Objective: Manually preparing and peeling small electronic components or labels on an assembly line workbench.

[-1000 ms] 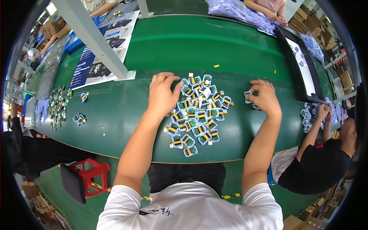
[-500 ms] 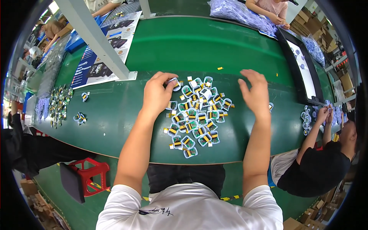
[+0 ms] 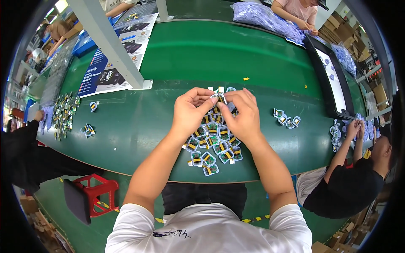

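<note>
Above the far part of a pile of small pale plastic housings with green circuit boards [image 3: 213, 139], my left hand [image 3: 190, 110] and my right hand [image 3: 242, 114] meet. Both are closed, fingertips pinching one small housing [image 3: 219, 99] between them; its underside is hidden by my fingers. Yellow-and-black strips and white tabs show on many pieces in the pile. To the right of my right hand lie several similar housings in a short row [image 3: 289, 122].
At the left are a cluster of small circuit parts [image 3: 65, 116] and two spots of loose housings [image 3: 87, 130]. A grey metal post [image 3: 112, 46] stands on a printed sheet [image 3: 95, 78]. A black-framed tray [image 3: 333, 80] lies at right, near a person in black [image 3: 350, 181].
My left hand has moved right with its housing. My right hand has come in from the right and taken hold of the piece too; the row of housings at right is now uncovered.
</note>
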Available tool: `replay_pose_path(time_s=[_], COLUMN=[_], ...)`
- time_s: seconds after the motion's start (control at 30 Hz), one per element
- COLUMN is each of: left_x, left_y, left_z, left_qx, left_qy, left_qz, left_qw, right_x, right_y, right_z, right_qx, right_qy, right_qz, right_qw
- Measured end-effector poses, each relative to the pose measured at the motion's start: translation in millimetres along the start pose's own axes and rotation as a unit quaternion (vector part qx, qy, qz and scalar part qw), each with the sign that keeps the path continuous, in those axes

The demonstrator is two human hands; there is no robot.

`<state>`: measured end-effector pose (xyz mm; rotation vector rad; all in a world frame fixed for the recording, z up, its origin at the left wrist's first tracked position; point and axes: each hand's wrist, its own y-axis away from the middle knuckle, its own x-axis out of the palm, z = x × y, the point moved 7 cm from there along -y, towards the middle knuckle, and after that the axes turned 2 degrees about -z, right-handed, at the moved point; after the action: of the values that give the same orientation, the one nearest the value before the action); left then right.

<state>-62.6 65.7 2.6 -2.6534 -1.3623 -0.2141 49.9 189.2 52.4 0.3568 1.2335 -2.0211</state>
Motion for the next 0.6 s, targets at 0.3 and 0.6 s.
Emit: replay_pose_path(time_s=[0.3,0.6], left_x=[-1.0,15.2], left_y=[0.2,11.4], left_z=[-3.7,-2.3], left_qx=[-0.057,0.02], left_qy=[0.091,-0.114], left_qz=[0.064,0.149], left_qw=[0.992,0.982], right_x=[-24.0,-21.9], right_y=[-4.5,-5.5], right_z=[30.1,16.6], right_qx=[-0.211,-0.175], right_qy=[0.032,0.111], right_qz=[0.002,-0.019], right_qw=[0.977,0.978])
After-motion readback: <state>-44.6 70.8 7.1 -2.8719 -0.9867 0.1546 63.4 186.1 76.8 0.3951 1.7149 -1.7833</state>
